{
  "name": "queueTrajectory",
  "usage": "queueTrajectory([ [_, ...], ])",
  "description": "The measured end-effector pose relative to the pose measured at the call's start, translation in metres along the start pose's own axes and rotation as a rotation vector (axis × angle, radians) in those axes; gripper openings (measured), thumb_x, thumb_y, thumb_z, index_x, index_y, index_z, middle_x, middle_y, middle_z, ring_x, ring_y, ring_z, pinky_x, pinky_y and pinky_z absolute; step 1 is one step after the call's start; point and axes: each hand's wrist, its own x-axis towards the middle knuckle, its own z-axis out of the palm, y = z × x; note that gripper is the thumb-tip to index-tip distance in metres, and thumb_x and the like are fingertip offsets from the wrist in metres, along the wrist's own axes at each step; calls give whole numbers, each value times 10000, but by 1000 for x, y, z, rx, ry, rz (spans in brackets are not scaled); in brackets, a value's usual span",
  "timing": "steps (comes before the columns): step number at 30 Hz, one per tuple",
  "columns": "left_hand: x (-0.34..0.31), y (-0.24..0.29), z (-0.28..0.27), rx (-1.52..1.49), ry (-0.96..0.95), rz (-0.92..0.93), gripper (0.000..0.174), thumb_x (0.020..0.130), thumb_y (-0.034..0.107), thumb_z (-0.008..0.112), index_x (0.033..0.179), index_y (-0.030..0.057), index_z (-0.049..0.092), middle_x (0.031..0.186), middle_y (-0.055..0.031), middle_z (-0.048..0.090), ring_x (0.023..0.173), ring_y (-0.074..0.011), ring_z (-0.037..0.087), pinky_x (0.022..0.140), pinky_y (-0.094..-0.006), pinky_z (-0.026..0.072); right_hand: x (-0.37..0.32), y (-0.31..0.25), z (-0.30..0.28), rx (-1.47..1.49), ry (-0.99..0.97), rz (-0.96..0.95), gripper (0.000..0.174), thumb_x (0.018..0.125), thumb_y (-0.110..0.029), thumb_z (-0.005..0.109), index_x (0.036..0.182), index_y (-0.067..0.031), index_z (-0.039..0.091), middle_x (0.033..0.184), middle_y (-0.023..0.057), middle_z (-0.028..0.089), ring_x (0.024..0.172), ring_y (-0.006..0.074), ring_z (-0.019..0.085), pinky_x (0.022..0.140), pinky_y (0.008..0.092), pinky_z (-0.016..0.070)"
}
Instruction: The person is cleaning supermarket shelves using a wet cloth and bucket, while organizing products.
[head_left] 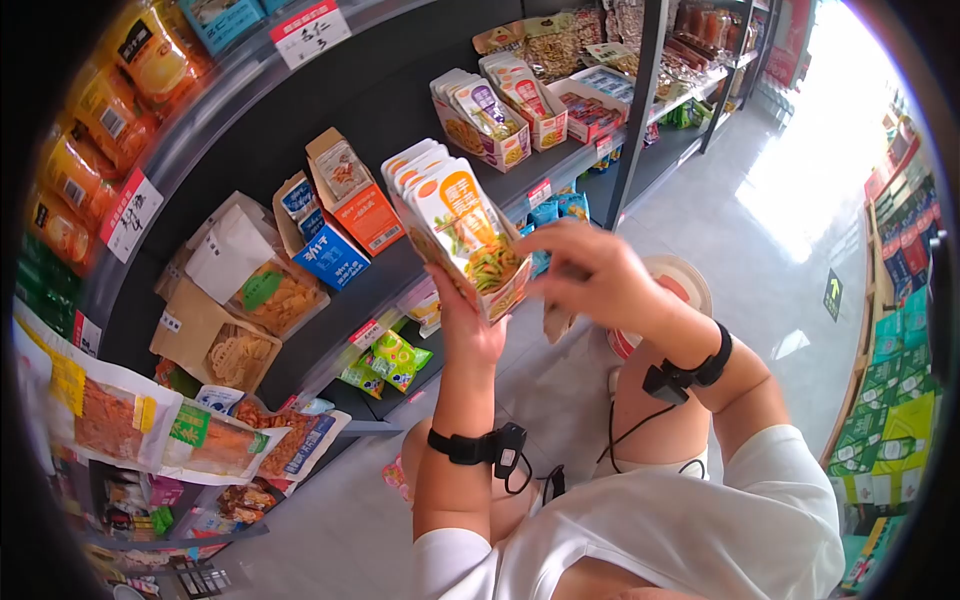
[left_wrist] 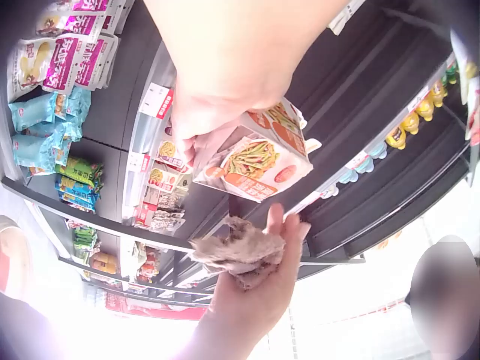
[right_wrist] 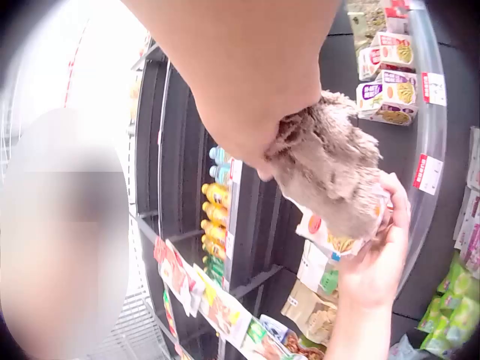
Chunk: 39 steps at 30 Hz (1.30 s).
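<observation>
My left hand [head_left: 468,325] grips, from below, a small open display box [left_wrist: 255,161] of upright snack packets [head_left: 460,215] with orange and white fronts. The box is held tilted, in front of the shelf. Close by its right side is my right hand [head_left: 600,275], which holds a crumpled grey-brown cloth [right_wrist: 330,169]. In the right wrist view the cloth overlaps the box and hides much of it. The left wrist view shows the cloth [left_wrist: 244,251] lying across the right hand's palm, just below the printed box.
A blue box [head_left: 330,250] and an orange box [head_left: 365,210] stand on the shelf to the left, beside bagged snacks [head_left: 265,290]. More packet boxes [head_left: 490,125] stand farther along. Bags hang at the lower left [head_left: 120,410]. A round stool [head_left: 680,280] is by the knees.
</observation>
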Motion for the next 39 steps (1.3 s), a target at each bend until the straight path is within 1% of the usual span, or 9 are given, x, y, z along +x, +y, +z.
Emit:
queueTrajectory([
  [4, -8, 11, -8, -69, -46, 12, 654, 906, 644, 381, 1392, 207, 393, 1324, -4, 506, 1180, -219, 512, 968, -462, 422, 22, 53, -25, 545, 529, 388, 227, 905, -247, 634, 974, -33, 610, 879, 66, 637, 725, 156, 631, 612, 279, 504],
  [7, -15, 21, -15, -171, 45, 12, 570, 936, 511, 448, 1354, 124, 446, 1303, -109, 533, 1140, -277, 554, 939, -458, 471, 48, 87, -15, 1318, 393, 691, 242, 963, -254, 541, 854, -45, 595, 786, 45, 611, 697, 146, 606, 619, 291, 496],
  [10, -26, 36, -17, -191, 17, 7, 540, 943, 438, 464, 1354, 89, 447, 1333, -157, 504, 1163, -298, 543, 943, -455, 477, 73, 124, 24, 1410, 244, 729, 254, 966, -239, 533, 1045, -7, 601, 953, 88, 647, 919, 196, 636, 839, 336, 503],
  [16, -34, 55, -21, -195, -2, 17, 598, 924, 468, 492, 1421, 159, 366, 1405, -134, 442, 1210, -310, 512, 977, -498, 446, 147, 150, 93, -420, -131, -357, 330, 935, -236, 531, 1224, -77, 543, 1201, 127, 588, 1170, 333, 517, 976, 466, 431],
  [20, -32, 60, -27, -173, -71, 43, 600, 923, 453, 504, 1427, 163, 357, 1423, -138, 422, 1213, -305, 512, 975, -505, 444, 161, 161, 121, -775, -518, -246, 396, 913, -218, 513, 1297, -124, 494, 1433, 124, 379, 1347, 362, 301, 1014, 488, 385],
  [24, -30, 64, -24, -167, -40, 42, 601, 925, 455, 498, 1408, 120, 377, 1401, -154, 440, 1186, -296, 533, 939, -467, 481, 210, 160, 125, -778, -707, -176, 463, 915, -220, 491, 1365, -139, 422, 1370, 111, 431, 1324, 373, 329, 1023, 499, 379],
  [28, -24, 65, -28, -233, -6, 11, 586, 935, 472, 468, 1394, 114, 397, 1378, -157, 462, 1157, -299, 549, 901, -498, 490, 253, 180, 138, -728, -595, -156, 430, 863, -227, 508, 1279, -119, 503, 1356, 116, 475, 1249, 327, 467, 1000, 492, 392],
  [34, -24, 68, -33, -319, 10, -24, 574, 947, 475, 444, 1405, 134, 387, 1405, -154, 434, 1198, -325, 519, 927, -527, 476, 324, 232, 144, -979, -481, -217, 451, 864, -140, 499, 1301, -36, 455, 1343, 184, 467, 1269, 343, 429, 926, 546, 408],
  [39, -23, 66, -35, -205, -31, 7, 584, 941, 465, 476, 1414, 137, 377, 1414, -150, 419, 1197, -313, 517, 930, -495, 488, 326, 224, 139, -973, -268, 175, 520, 881, -167, 412, 1378, -21, 370, 1420, 186, 401, 1328, 345, 371, 1044, 531, 277],
])
